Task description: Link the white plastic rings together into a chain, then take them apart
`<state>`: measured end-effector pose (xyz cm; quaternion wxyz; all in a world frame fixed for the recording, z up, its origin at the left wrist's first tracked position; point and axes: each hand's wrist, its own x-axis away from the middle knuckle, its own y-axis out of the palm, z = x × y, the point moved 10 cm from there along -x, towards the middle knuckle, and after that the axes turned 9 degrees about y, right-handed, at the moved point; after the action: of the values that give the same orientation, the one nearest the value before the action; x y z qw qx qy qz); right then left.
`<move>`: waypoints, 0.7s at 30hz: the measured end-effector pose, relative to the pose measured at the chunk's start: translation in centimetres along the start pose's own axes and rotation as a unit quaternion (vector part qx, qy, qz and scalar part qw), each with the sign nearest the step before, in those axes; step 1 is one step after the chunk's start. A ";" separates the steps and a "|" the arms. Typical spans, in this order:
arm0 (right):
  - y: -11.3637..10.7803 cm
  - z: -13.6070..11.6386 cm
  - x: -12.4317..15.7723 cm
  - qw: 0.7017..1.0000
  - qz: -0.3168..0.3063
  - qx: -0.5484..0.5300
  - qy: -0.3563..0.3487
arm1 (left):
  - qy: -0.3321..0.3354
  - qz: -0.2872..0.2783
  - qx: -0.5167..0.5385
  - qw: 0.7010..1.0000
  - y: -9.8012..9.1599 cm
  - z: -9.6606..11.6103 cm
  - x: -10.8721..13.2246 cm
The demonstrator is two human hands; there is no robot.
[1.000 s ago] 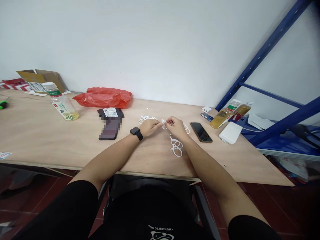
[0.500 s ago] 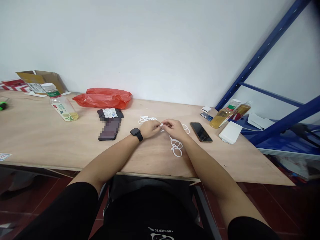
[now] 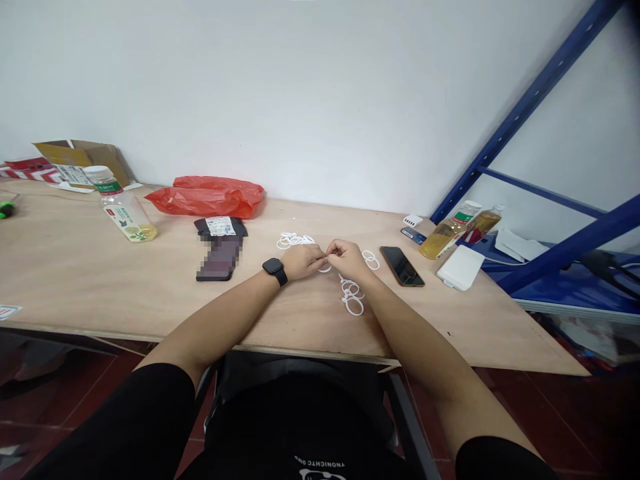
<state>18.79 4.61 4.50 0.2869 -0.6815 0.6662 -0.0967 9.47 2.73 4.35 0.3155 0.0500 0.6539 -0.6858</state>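
Note:
My left hand (image 3: 303, 261), with a black watch on its wrist, meets my right hand (image 3: 347, 259) above the table. Both are closed, fingertips pinched together on a thin white plastic ring (image 3: 325, 269); its lower curve shows beneath them, the rest is hidden by fingers. Just behind my left hand lies a pile of similar white rings (image 3: 288, 241). A string of linked white rings (image 3: 354, 305) trails along the table by my right wrist. Beyond that hand, a couple of joined rings (image 3: 371, 260) lie flat.
A phone (image 3: 402, 266), a white box (image 3: 461, 267) and a tea bottle (image 3: 445, 235) stand or lie on the right, near a blue rack (image 3: 537, 87). Leftward are a dark packet (image 3: 220, 257), a red plastic bag (image 3: 210, 197), a tilted bottle (image 3: 125, 213) and a cardboard box (image 3: 100, 157).
My fingers have drawn closer together over the ring, covering the white piece seen between them before. The right hand has shifted slightly, so more of the joined rings beside it shows.

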 end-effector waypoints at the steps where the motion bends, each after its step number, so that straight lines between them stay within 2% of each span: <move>1: 0.1 0.0 -0.1 1.000 -0.002 -0.004 0.006 | 0.000 -0.002 -0.005 1.000 0.0 0.0 0.0; 11: 0.3 -0.2 -0.4 1.000 0.015 0.006 0.001 | -0.026 0.022 -0.015 0.999 -0.1 -0.6 0.0; 15: -0.6 0.6 -1.0 1.000 0.007 -0.016 -0.017 | -0.086 0.062 -0.049 0.993 -1.0 -2.6 0.6; 16: -1.2 1.0 -1.2 1.000 0.019 -0.004 -0.024 | -0.103 0.075 -0.063 0.990 -1.4 -3.2 0.8; 19: -3.5 2.5 -1.8 0.990 0.072 0.121 -0.032 | -0.149 0.101 -0.109 0.978 -2.6 -5.0 1.8; 21: -4.4 3.9 -2.3 0.974 0.077 0.211 -0.019 | -0.179 0.106 -0.131 0.969 -3.1 -6.0 2.5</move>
<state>24.36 7.59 4.14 0.4437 -0.5542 0.6755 -0.1995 3.88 7.24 5.05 0.5020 -0.0459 0.6623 -0.5543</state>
